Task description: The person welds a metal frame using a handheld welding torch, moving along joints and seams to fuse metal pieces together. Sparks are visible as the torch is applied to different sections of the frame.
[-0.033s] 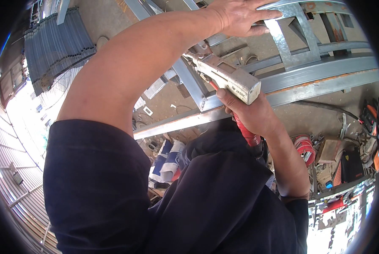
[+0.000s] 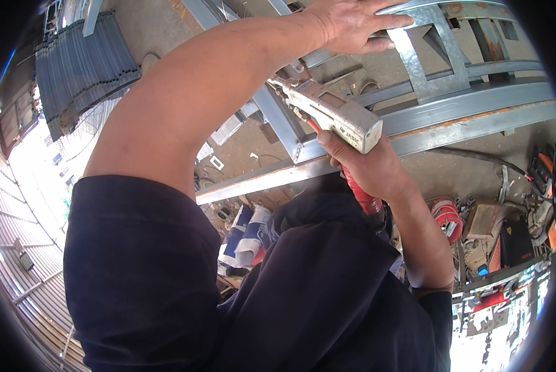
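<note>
My left hand [image 2: 352, 25] reaches up to the top of the view. It clasps a flat grey upright of the metal frame [image 2: 464, 118], fingers on top and thumb beneath. My right hand [image 2: 365, 164] grips a pistol-shaped welding torch [image 2: 334, 115] with a grey-white body and a red hose running down from the handle. The torch nozzle points up-left, close to the joint where a slanted grey bar meets the long horizontal rail. My dark sleeves and shirt fill the lower half of the view.
A stack of grey corrugated sheets [image 2: 79, 68] lies at the upper left. On the dirt floor to the right are a red coil [image 2: 445, 217], tools and an orange-and-black machine [image 2: 520, 242]. A blue-and-white bag [image 2: 247, 235] lies under the rail.
</note>
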A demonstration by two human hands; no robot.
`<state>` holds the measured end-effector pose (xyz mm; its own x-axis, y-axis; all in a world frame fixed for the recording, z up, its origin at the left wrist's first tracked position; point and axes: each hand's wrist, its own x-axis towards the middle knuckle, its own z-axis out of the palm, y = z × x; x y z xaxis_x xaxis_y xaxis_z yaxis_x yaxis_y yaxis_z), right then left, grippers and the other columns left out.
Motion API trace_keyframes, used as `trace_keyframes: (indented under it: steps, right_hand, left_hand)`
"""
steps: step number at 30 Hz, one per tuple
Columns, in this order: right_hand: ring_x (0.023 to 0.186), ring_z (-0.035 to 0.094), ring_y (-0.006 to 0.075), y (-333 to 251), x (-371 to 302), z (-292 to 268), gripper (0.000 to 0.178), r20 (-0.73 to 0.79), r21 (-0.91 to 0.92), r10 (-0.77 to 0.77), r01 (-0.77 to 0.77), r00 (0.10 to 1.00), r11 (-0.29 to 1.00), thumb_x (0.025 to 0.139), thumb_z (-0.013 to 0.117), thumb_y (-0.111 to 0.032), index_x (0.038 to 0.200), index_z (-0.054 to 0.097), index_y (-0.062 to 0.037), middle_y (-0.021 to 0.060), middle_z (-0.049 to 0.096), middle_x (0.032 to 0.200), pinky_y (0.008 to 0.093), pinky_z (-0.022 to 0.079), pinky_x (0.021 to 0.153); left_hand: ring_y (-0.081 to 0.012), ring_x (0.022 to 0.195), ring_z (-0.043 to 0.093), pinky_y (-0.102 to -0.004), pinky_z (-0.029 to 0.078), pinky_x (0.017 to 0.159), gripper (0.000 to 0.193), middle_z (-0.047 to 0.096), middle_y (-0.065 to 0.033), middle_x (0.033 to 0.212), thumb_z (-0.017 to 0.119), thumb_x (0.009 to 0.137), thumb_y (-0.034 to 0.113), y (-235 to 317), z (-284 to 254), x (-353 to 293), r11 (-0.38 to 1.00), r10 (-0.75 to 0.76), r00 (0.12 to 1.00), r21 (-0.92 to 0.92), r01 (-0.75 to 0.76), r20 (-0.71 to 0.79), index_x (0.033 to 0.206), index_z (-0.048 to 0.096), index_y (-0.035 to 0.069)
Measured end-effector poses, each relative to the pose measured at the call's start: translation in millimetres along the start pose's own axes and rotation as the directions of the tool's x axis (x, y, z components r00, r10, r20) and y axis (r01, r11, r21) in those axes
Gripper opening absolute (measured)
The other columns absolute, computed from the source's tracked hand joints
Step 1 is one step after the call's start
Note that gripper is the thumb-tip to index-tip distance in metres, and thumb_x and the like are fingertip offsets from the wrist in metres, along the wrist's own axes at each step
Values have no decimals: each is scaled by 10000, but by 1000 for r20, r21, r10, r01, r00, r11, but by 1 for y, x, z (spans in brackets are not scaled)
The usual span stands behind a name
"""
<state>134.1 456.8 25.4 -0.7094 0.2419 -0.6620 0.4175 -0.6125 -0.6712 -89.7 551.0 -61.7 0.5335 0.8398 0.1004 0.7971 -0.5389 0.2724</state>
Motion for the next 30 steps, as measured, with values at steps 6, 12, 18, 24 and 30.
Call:
trace_keyframes:
  steps: [6,12,18,24,30]
  right_hand:
    - [1123,699,224,3,-3,1,515,2,27,-25,25,1000,999,986,754,-351,1366,646,-20,141,739,1232,367,529,972]
    - [1122,691,219,2,-6,1,507,7,19,-43,43,999,999,992,743,-334,1378,639,-21,139,731,1243,364,524,979]
    - [1133,683,207,0,-10,2,500,5,43,-2,2,1000,999,991,745,-300,1391,629,-23,127,728,1252,355,522,980]
    - [1113,672,188,-3,-14,2,498,-8,42,12,-12,1000,999,986,755,-286,1391,629,-24,103,726,1239,342,524,964]
    - [886,622,86,-20,-35,-15,498,16,23,188,-189,982,982,970,780,-237,1388,611,-26,14,695,1014,285,527,768]
  left_hand:
    - [-381,1507,358,-498,271,1275,660,330,-243,1627,612,976,415,0,2,0,1000,-11,1000,21,10,20,1538,482,93]
    - [-376,1510,355,-500,266,1277,662,328,-236,1631,602,980,425,1,1,-1,999,-19,1000,28,18,22,1542,478,98]
    - [-376,1501,368,-505,277,1271,656,345,-239,1619,614,974,418,-1,3,-1,1000,-5,1000,19,5,-6,1532,492,95]
    - [-381,1490,383,-504,291,1263,647,363,-244,1603,630,970,406,-2,1,1,1000,21,999,10,-21,-26,1522,508,91]
    - [-386,1476,399,-480,315,1250,618,379,-232,1597,627,990,408,-2,-7,-2,994,-40,999,-102,41,16,1520,518,109]
